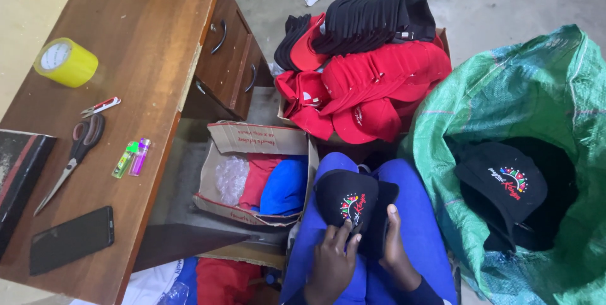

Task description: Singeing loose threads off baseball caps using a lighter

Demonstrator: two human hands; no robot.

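Hands on lap: left hand [331, 261] and right hand [396, 251] both closed round black cap [347, 201], logo facing up for viewing. Green sack [505, 90] beside knee holds more black caps within reach.

My hands sit hemmed in on my lap. At three o'clock the green woven sack [505, 90] rises like a wall, though its open mouth lets me reach down to the black caps [505, 182]. At twelve, the heap of red caps [372, 87] blocks the way forward. At ten, the open cardboard box [252, 138] crowds my knee. Beyond it at nine, the wooden desk [145, 46] has bare top between the scissors [76, 153] and yellow tape roll [66, 62].
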